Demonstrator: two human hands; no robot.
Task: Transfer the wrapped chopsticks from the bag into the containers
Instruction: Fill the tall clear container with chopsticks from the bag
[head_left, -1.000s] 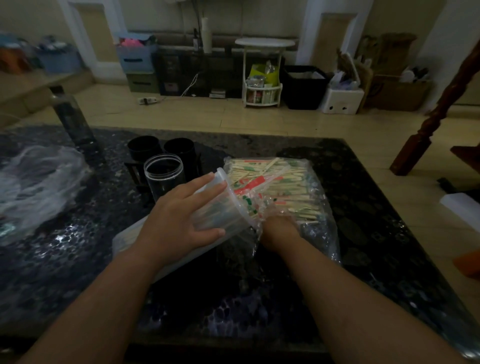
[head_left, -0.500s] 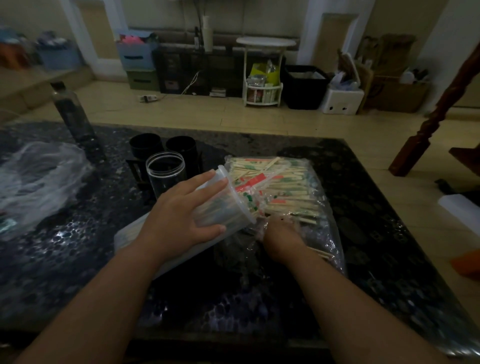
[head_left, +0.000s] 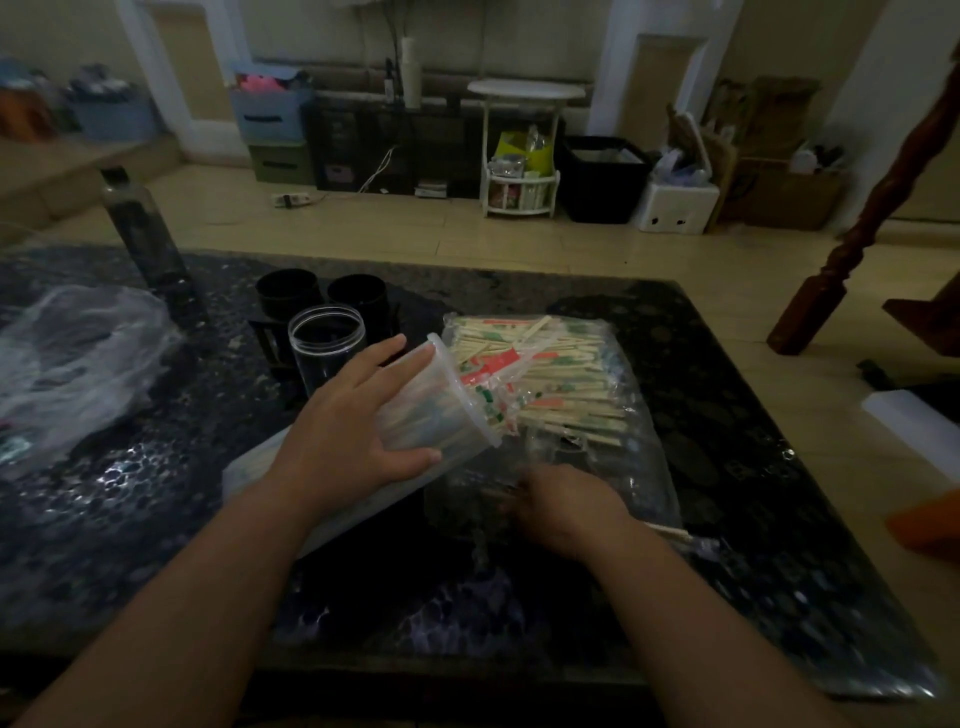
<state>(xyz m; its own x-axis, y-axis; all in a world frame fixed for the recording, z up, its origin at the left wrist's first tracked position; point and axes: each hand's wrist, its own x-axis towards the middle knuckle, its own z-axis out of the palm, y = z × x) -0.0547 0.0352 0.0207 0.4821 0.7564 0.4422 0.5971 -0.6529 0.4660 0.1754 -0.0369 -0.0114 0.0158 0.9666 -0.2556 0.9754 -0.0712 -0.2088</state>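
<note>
On the dark table lies a clear bag (head_left: 631, 470) full of wrapped chopsticks (head_left: 566, 382) with red and green print. A tall clear container (head_left: 447, 415) lies tilted on its side, its mouth against the bag and several wrapped chopsticks inside it. My left hand (head_left: 353, 431) grips this container from above. My right hand (head_left: 566, 512) is blurred at the bag's near end, fingers curled around a few wrapped chopsticks whose ends (head_left: 670, 531) stick out to its right.
An upright clear jar (head_left: 326, 340) stands just behind my left hand, with two black cups (head_left: 288, 296) (head_left: 357, 297) behind it. A dark bottle (head_left: 143, 244) and a crumpled plastic bag (head_left: 72, 364) are at the left. The table's near edge (head_left: 467, 670) runs below my forearms.
My right hand has drawn back toward me, out of the chopstick pile to the bag's near end, and the chopstick ends beside it came along. My left hand keeps holding the tilted container.
</note>
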